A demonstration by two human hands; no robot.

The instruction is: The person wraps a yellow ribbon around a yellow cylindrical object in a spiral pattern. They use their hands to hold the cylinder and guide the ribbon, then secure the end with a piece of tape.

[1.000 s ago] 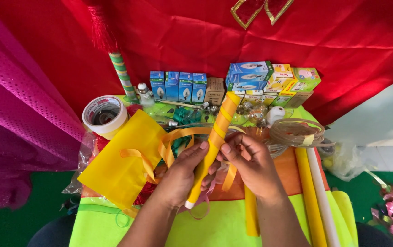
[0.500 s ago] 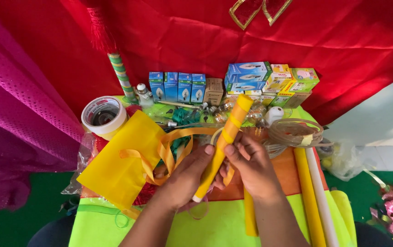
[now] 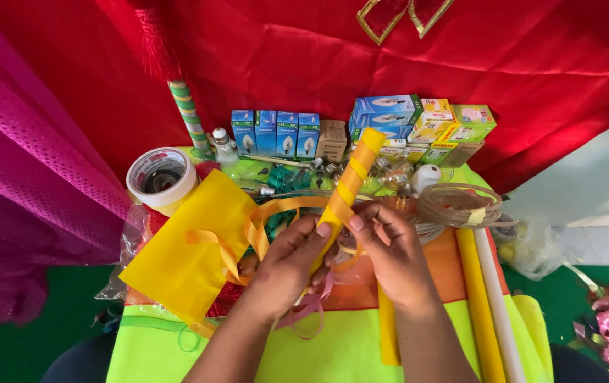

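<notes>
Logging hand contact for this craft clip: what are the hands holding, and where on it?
Both the left hand and right hand grip the yellow ribbon-wrapped stick at its lower half; its upper end sticks out free.

The scene is brightly and evenly lit by soft light. A sheen is seen on the draped red satin cloth (image 3: 503, 64) at upper right, and the pale wall at the right edge is nearly washed out. Shadows are faint; focus is sharp throughout.
</notes>
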